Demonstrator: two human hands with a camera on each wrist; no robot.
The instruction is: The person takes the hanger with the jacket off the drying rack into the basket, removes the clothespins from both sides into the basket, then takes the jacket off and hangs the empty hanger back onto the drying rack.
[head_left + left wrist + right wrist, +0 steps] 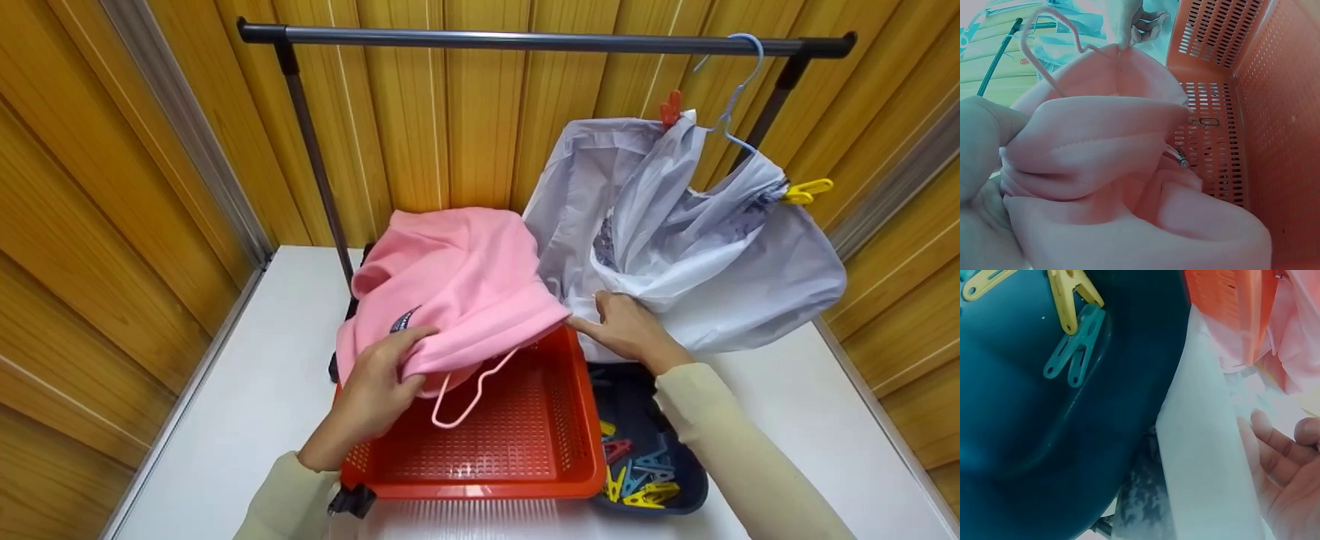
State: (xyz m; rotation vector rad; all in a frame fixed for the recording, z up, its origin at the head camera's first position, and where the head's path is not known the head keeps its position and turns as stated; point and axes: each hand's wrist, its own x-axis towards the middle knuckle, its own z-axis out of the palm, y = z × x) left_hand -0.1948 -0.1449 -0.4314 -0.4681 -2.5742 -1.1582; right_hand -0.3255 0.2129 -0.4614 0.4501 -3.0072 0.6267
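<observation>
A pink garment [465, 262] of thick cloth, with a small dark label, spreads over the back of the red basket [480, 491]. My left hand [379, 382] grips its folded near edge, thumb below and fingers on top. At the other end of that edge, my right hand [622, 326] pinches the corner between thumb and finger. A pink cord [476, 409] hangs in a loop under the edge. In the left wrist view, a metal cord tip [1183, 162] pokes out of the folds.
Grey-white cloth [645, 225] hangs at the right on a blue hanger [739, 90], with a red clothespin [670, 111] and a yellow clothespin [808, 191]. The hanger hooks over a dark rail [510, 39]. Beside the basket stands a dark blue tub [694, 487] of coloured clothespins.
</observation>
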